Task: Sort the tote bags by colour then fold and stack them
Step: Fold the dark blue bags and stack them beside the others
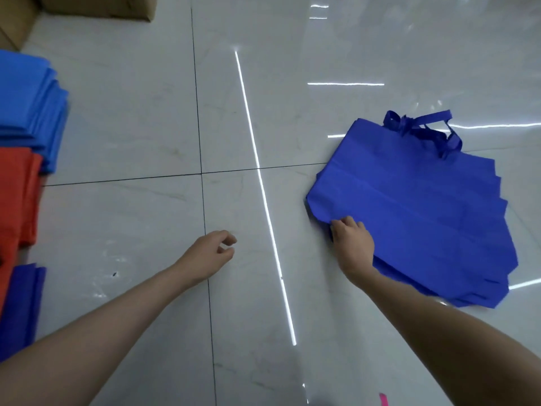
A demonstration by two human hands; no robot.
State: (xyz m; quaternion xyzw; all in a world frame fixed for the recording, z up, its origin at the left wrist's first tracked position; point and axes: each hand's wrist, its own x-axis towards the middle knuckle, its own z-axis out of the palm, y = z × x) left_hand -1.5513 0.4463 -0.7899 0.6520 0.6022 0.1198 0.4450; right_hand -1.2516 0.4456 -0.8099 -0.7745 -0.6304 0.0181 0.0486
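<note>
Right hand (352, 244) seemingly on blue totes (424, 206)

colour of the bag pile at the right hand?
The bag pile at the right hand is dark royal blue, handles too; head view.

Single head-worn wide-angle view, facing forward and steeply down, close over the tiled floor (123, 118)

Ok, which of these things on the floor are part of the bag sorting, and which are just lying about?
Part of the job:
dark blue tote bag pile, its corner gripped by the right hand
left hand, holding nothing
light blue folded stack
red folded stack
dark blue folded stack

Lying about:
cardboard boxes
pink scrap
</note>
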